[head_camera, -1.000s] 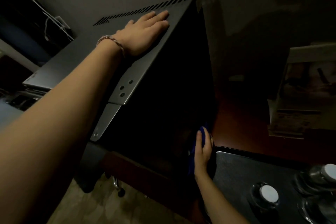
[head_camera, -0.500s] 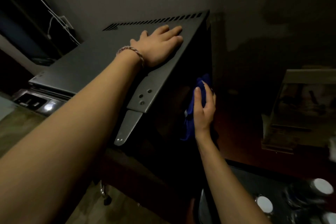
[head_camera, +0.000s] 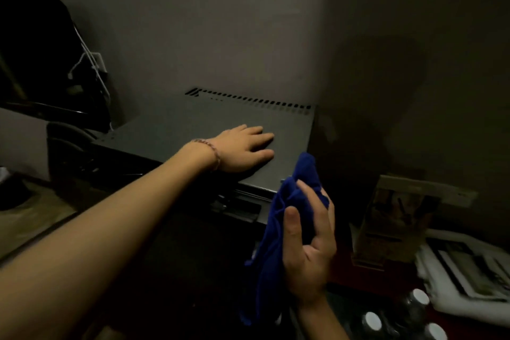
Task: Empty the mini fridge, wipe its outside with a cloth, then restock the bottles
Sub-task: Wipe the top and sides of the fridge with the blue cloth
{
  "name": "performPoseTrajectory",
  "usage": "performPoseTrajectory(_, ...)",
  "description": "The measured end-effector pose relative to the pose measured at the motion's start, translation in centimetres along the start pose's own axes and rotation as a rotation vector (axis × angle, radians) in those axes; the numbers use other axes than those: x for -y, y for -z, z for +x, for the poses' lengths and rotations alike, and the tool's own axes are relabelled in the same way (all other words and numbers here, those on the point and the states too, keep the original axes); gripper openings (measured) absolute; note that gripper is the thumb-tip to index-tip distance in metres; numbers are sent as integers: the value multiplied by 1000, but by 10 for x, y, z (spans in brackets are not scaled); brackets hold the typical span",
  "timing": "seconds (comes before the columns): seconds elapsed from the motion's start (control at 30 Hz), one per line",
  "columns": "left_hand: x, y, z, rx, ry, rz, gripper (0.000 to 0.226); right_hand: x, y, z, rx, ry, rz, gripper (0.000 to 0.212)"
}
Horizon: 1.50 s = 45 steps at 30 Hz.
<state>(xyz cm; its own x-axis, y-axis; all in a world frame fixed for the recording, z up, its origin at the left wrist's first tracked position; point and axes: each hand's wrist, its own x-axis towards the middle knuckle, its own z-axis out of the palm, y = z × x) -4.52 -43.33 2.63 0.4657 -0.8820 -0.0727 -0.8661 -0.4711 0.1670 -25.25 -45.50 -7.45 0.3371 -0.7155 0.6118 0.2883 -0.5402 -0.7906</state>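
Note:
The dark mini fridge [head_camera: 289, 130] stands against the wall, its grey top with a row of vent slots facing me. My left hand [head_camera: 245, 148] lies flat, palm down, on that top near the front right corner. My right hand [head_camera: 309, 251] is raised in front of the fridge's right front corner, fingers closed on a bunched blue cloth [head_camera: 278, 229] that hangs down from it. Bottles with white caps [head_camera: 372, 320] stand at the bottom right, in shadow.
A cardboard box [head_camera: 397, 218] stands to the right of the fridge, with white papers or a tray [head_camera: 463, 270] beside it. A dark object with white cords [head_camera: 41, 63] sits at the upper left. The room is dim.
My right hand has lifted the blue cloth off the fridge's dark side, up and out to its front right corner. My view has tilted up. My left hand stays on the top.

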Motion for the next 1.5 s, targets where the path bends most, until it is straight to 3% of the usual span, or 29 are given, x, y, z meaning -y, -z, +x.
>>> performPoseTrajectory(0.17,50,-1,-49,14,-80,-18,66,26,-10,-6,-98,91,-202,39)
performPoseTrajectory(0.23,59,-1,-55,16,-95,-4,67,34,-15,-9,-55,213,-349,38)
performPoseTrajectory(0.33,64,-4,-64,-11,-119,19,67,43,-23,-12,97,380,-778,40)
performPoseTrajectory(0.47,73,-6,-81,-46,-141,33,67,52,-29,-11,156,340,-1056,45)
performPoseTrajectory(0.6,90,-9,-100,-82,-158,66,67,62,-35,-15,198,355,-1137,47)
performPoseTrajectory(0.77,120,-13,-136,-187,-96,165,63,60,-77,-44,300,530,-1152,46)
performPoseTrajectory(1.1,199,-61,-215,-392,41,208,82,43,-125,-70,202,484,-1112,47)
performPoseTrajectory(1.3,235,-84,-230,-486,62,-88,123,36,-159,-92,248,420,-1083,52)
performPoseTrajectory(1.5,257,-114,-219,-426,-58,-493,150,12,-197,-107,47,488,-1116,52)
